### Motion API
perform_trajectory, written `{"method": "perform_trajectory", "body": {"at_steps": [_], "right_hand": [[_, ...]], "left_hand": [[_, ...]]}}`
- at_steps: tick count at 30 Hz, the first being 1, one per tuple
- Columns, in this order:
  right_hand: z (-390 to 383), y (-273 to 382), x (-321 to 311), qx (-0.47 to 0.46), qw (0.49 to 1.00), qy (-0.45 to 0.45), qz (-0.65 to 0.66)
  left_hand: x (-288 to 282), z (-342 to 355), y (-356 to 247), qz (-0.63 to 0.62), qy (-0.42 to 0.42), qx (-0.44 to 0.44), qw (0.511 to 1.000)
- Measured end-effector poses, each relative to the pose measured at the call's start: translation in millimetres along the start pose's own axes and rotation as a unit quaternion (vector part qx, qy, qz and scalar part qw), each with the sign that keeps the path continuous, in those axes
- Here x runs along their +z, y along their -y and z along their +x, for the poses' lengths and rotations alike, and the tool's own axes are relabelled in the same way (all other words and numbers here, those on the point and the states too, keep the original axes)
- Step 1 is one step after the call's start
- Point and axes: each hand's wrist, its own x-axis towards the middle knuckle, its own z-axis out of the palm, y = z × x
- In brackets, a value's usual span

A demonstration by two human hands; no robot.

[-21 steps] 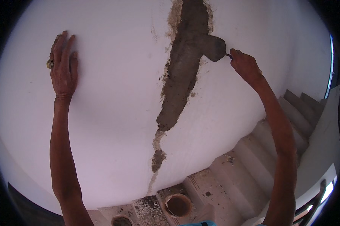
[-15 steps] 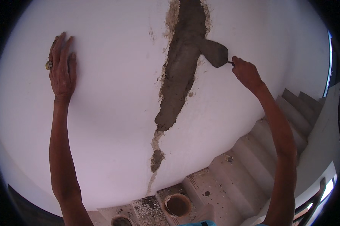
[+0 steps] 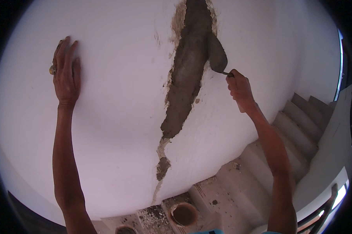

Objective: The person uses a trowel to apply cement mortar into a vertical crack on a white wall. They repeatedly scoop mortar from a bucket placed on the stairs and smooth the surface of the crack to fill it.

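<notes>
Got a left hand [image 3: 67,78] stretched out on smooth white wall [image 3: 117,124], holding nothing, chunky ring [image 3: 53,70] and all; then a long jagged streak of rough grey-brown mortar [image 3: 187,78] with crumbly edges; then a dull leaf-shaped trowel [image 3: 217,54], up against the streak's right edge; gripped by its thin handle [image 3: 225,73] in a snugly curled right hand [image 3: 241,91]; plus sharp-edged stairs [image 3: 298,128].

Trowel [image 3: 219,56] at right edge of mortar [image 3: 183,85], wall [image 3: 117,97] behind, container [image 3: 196,215] on stairs [image 3: 242,195]
</notes>
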Motion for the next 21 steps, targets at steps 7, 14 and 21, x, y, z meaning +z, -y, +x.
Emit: {"method": "perform_trajectory", "body": {"at_steps": [7,14,21], "right_hand": [[0,28,10,-0.084,0.996,-0.01,-0.021],[-7,27,43,-0.07,0.995,0.023,0.062],[-23,52,58,0.011,0.992,0.047,0.116]], "left_hand": [[2,-1,0,-0.021,0.003,0.003,1.0],[1,0,-2,-0.002,-0.01,0.009,1.0],[2,0,-4,0.012,-0.006,0.007,1.0]]}}
